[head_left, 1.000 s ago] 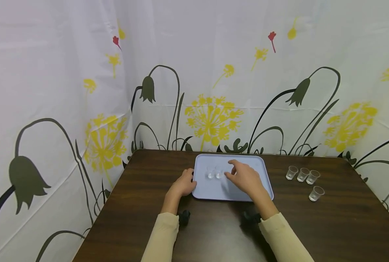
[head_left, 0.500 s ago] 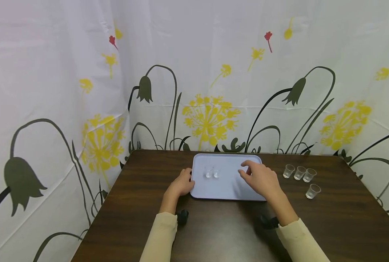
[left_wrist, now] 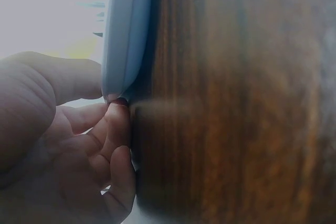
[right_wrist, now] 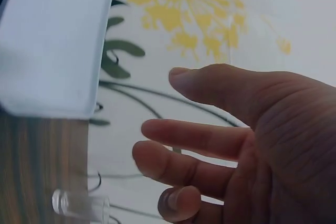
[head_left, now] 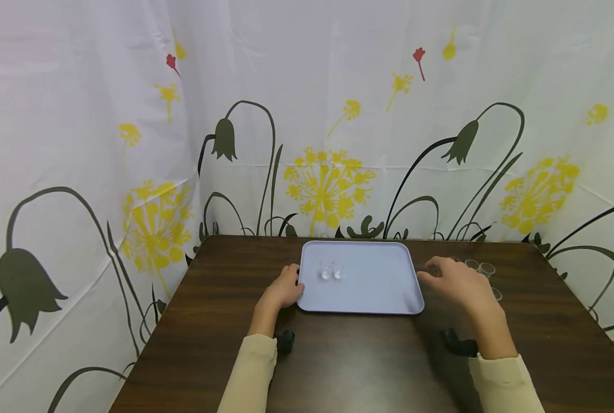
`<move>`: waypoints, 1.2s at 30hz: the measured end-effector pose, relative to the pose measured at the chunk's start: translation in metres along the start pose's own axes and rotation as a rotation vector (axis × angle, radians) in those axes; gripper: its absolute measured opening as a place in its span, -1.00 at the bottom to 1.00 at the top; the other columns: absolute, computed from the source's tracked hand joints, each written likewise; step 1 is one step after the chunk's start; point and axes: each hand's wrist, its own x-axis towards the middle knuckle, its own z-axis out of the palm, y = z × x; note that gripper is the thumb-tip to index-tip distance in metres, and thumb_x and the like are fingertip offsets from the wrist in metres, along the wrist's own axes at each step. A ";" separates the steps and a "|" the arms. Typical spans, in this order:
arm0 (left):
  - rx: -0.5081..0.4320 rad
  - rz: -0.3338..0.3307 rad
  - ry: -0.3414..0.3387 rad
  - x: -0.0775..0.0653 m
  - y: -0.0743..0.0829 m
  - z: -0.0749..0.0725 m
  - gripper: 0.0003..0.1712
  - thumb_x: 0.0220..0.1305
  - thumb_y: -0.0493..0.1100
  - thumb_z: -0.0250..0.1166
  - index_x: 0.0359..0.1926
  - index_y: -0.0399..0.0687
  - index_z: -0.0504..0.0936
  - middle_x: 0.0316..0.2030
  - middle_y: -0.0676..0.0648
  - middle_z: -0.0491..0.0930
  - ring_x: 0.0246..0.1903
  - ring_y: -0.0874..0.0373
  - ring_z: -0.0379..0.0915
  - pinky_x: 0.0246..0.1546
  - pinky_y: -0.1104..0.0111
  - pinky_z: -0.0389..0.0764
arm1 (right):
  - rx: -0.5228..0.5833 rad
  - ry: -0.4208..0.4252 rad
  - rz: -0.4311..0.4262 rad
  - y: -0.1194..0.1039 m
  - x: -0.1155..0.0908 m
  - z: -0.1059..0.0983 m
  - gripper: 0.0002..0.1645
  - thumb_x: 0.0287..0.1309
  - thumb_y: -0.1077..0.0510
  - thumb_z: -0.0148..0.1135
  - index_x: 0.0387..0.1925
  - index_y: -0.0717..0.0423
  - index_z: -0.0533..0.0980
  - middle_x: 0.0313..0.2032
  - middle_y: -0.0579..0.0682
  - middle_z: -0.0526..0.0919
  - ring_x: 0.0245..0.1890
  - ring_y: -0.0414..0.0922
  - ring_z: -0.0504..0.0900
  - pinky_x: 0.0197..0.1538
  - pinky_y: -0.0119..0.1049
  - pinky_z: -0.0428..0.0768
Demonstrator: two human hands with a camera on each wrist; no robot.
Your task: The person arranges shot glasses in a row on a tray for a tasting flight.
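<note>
A light blue rectangular tray point(head_left: 369, 275) lies on the table with two small clear plastic cups standing side by side on its left half, the left cup point(head_left: 326, 272) and the right cup point(head_left: 338, 272). At the tray's left edge my left hand point(head_left: 285, 287) holds the rim; in the left wrist view the thumb point(left_wrist: 79, 80) lies against one side of it and the curled fingers on the other. My right hand point(head_left: 459, 284) hovers just right of the tray, holding nothing, its fingers loosely spread in the right wrist view. Behind it, several more clear cups point(head_left: 486, 269) are partly hidden.
The dark wooden table point(head_left: 348, 361) reaches back to a white curtain point(head_left: 307, 86) printed with flowers. One clear cup point(right_wrist: 81, 205) shows low in the right wrist view. A dark wrist camera point(head_left: 459, 344) sits below the right hand.
My right hand has moved right, from over the tray to beyond its right edge, and now covers part of the cups there. My left hand keeps holding the tray's left rim.
</note>
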 end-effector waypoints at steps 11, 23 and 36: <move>-0.027 -0.031 0.011 0.019 -0.020 0.012 -0.32 0.50 -0.12 0.12 0.56 -0.20 0.29 0.42 -0.25 0.36 0.31 -0.16 0.45 0.40 -0.14 0.42 | 0.034 -0.115 0.083 0.057 -0.009 -0.030 -0.13 0.46 -0.39 0.15 0.37 0.26 0.50 0.25 0.43 0.61 -0.07 0.22 0.73 -0.07 0.40 0.55; -0.002 -0.007 0.000 0.040 -0.044 0.023 -0.30 0.49 -0.11 0.15 0.56 -0.19 0.27 0.41 -0.27 0.36 0.34 -0.15 0.45 0.38 -0.14 0.45 | 0.048 -0.150 0.156 0.100 -0.018 -0.037 0.04 0.50 -0.39 0.09 0.39 0.53 0.33 0.34 0.62 0.41 0.23 0.58 0.49 0.05 0.45 0.52; -0.002 -0.015 -0.011 0.035 -0.038 0.020 -0.30 0.51 -0.11 0.14 0.58 -0.17 0.26 0.42 -0.25 0.35 0.35 -0.15 0.44 0.38 -0.10 0.46 | 0.052 -0.224 0.284 0.113 -0.021 -0.032 0.07 0.43 -0.40 0.18 0.42 0.48 0.30 0.38 0.67 0.32 0.28 0.65 0.39 0.12 0.58 0.40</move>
